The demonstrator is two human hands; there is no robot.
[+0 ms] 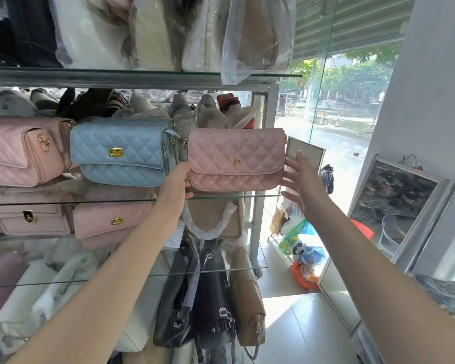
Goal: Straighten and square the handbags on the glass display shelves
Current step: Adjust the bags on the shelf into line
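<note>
Pink quilted flap handbag (234,158) stands upright at the right end of the middle glass shelf (263,196), its front facing out. A small gold letter D (237,162) on the flap is the only mark that can be read. Just to its left, close against it, sits a pale blue quilted handbag (121,151) with a gold rectangular turn clasp that bears no legible writing. A white card (177,236) on the shelf below carries print too small to make out.

The pink bag lies between the two hands. The left hand (179,179) is pressed to the bag's left end, in the narrow gap beside the blue bag. Its fingers are hidden there, so I cannot tell whether they grip. The right hand (301,179) is spread wide with straight fingers, palm turned toward the bag's right end, fingertips at or just beside its edge, holding nothing.
</note>
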